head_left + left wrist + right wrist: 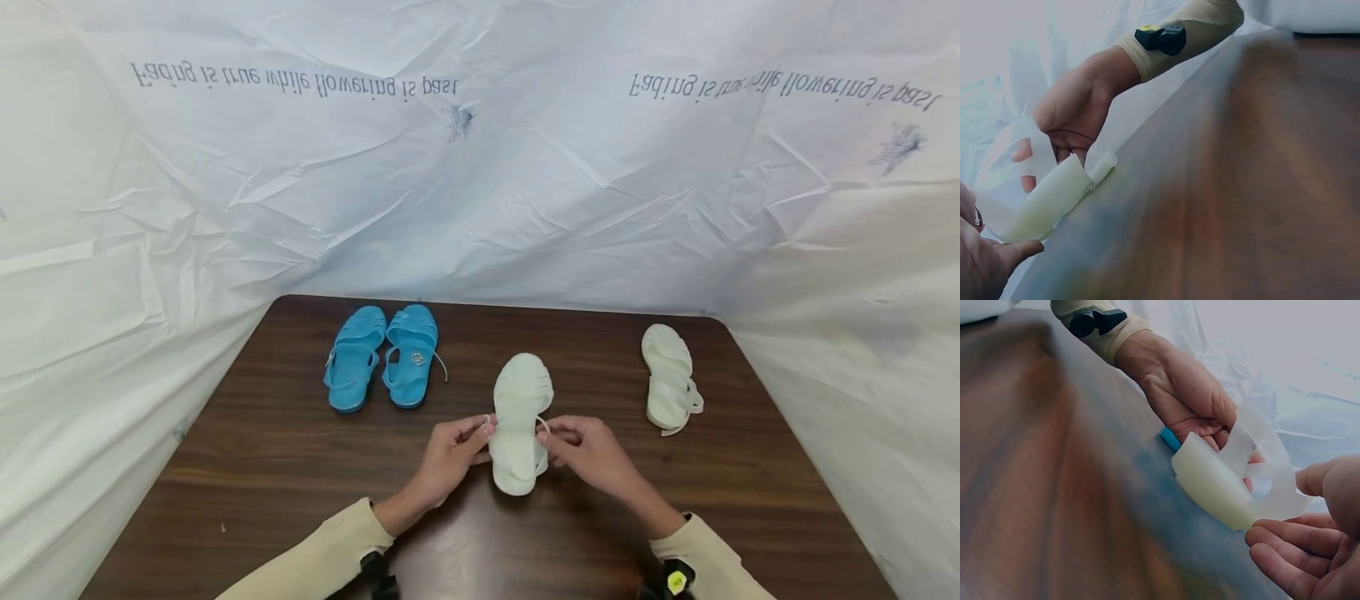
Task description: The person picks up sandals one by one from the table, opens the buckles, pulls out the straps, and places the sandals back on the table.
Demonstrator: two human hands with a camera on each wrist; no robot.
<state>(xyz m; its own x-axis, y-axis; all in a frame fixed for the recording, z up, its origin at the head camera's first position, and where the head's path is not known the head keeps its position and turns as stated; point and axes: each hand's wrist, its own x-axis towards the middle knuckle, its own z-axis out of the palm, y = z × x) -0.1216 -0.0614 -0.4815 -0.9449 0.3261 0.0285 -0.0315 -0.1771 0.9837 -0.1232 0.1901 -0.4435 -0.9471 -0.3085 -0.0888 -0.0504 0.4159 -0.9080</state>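
A white sandal (522, 385) is held over the middle of the table between both hands, toe pointing away from me. The left hand (450, 457) grips its left side near the ankle strap, thumb on top. On the other side, the right hand (588, 450) pinches the thin strap at the sandal's right edge between thumb and fingers. Seen from the right wrist, the sandal's heel (1210, 481) looks lifted and tilted, with its straps standing up. Parts of the fingers are hidden behind the sandal.
Two blue sandals (352, 358) lie side by side at the back left of the dark wooden table (300, 467). Another white sandal (667, 371) lies at the right, its strap loose. White printed sheeting (480, 208) hangs around the table's back and sides.
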